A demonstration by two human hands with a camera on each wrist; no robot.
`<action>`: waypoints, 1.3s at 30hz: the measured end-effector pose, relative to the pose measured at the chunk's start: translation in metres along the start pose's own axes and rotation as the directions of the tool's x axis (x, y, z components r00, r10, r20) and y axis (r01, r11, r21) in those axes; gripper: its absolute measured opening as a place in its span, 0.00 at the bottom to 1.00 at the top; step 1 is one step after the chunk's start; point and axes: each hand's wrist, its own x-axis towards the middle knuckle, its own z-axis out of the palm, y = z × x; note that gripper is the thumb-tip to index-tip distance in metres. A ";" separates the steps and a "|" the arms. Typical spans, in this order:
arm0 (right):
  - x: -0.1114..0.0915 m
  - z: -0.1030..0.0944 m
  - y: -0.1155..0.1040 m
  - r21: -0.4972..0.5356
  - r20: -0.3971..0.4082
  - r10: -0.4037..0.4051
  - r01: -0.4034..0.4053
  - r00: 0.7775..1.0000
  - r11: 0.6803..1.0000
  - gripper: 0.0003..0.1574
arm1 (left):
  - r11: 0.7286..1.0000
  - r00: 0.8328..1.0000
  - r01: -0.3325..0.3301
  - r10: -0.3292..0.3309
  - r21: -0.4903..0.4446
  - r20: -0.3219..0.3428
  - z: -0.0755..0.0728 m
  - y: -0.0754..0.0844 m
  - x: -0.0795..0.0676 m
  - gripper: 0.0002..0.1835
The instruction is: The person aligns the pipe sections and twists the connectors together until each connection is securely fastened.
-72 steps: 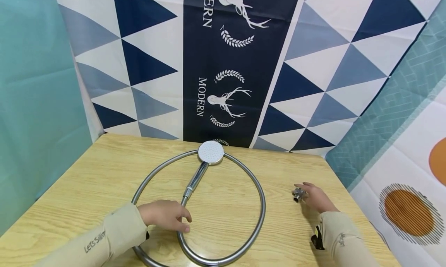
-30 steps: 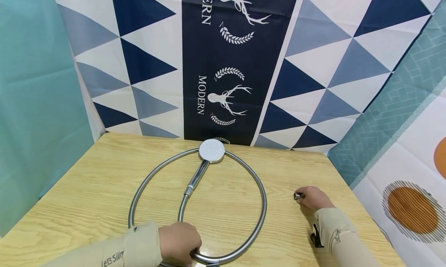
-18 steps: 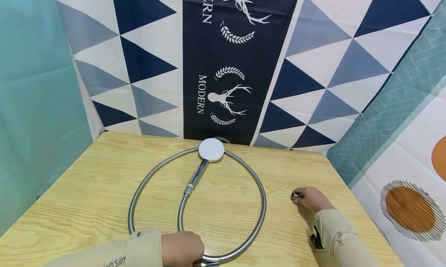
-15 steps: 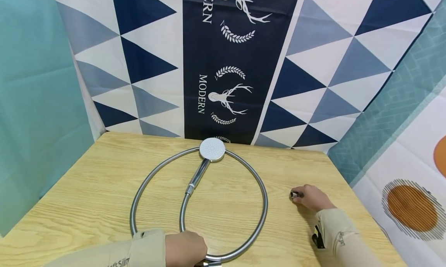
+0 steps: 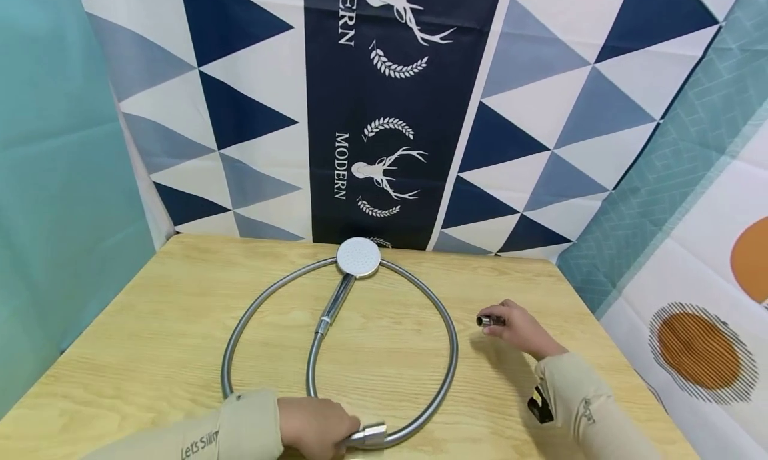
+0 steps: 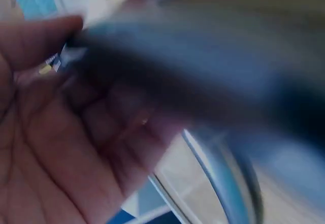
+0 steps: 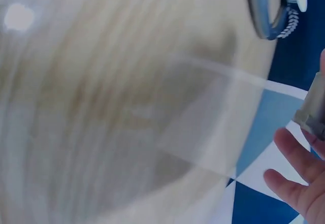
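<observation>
A hand shower (image 5: pixel 359 257) with a white round face lies at the back of the table, its chrome handle joined to a grey metal hose (image 5: pixel 451 353) that loops forward. My left hand (image 5: pixel 317 425) grips the hose by its end at the table's front; the chrome end nut (image 5: pixel 373 435) sticks out past the fingers. Close up in the left wrist view, the gripped metal is a dark blur. On the right, my right hand (image 5: pixel 521 328) pinches a small chrome pipe fitting (image 5: pixel 487 321) above the table, its shadow lying apart below. In the right wrist view the fitting shows only at the edge.
The wooden table (image 5: pixel 180 333) meets a patterned cloth backdrop (image 5: pixel 252 113) at its back edge. A teal cloth (image 5: pixel 66 180) hangs at the left and a printed cloth (image 5: pixel 708 273) at the right. The hose loop spreads over the table's middle.
My left hand has moved down and right along the hose and grips its end, with the nut raised into view. My right hand has lifted the fitting and moved it left.
</observation>
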 end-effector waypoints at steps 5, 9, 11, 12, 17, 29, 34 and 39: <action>0.005 -0.008 -0.015 0.108 -0.034 0.032 -0.028 0.999 0.994 0.16 | 0.965 0.978 -0.011 -0.044 -0.263 -0.202 -0.019 -0.011 0.003 0.07; 0.006 -0.011 -0.044 0.110 -0.114 0.014 -0.002 0.993 0.994 0.14 | 0.877 0.976 -0.035 -0.074 -0.479 -0.207 -0.039 -0.017 0.007 0.06; 0.007 -0.009 -0.063 0.100 -0.152 -0.018 0.033 0.988 0.994 0.14 | 0.830 0.979 -0.031 -0.086 -0.557 -0.184 -0.046 -0.020 0.007 0.09; 0.007 -0.009 -0.072 0.088 -0.169 -0.036 0.052 0.985 0.995 0.14 | 0.810 0.979 -0.031 -0.092 -0.585 -0.179 -0.049 -0.021 0.007 0.11; 0.006 -0.009 -0.110 0.053 -0.212 -0.182 0.197 0.960 0.979 0.16 | 0.803 0.972 -0.071 -0.078 -0.592 -0.222 -0.064 -0.022 0.005 0.13; 0.009 -0.020 -0.150 -0.006 -0.171 -0.413 0.418 0.895 0.909 0.17 | 0.709 0.963 -0.093 -0.113 -0.699 -0.243 -0.098 -0.011 -0.007 0.18; 0.009 -0.018 -0.156 -0.029 -0.160 -0.459 0.461 0.874 0.887 0.16 | 0.668 0.964 -0.061 -0.154 -0.742 -0.218 -0.105 0.000 -0.008 0.16; 0.009 -0.014 -0.162 -0.035 -0.125 -0.472 0.472 0.873 0.881 0.16 | 0.624 0.972 -0.025 -0.166 -0.781 -0.164 -0.104 0.008 -0.014 0.14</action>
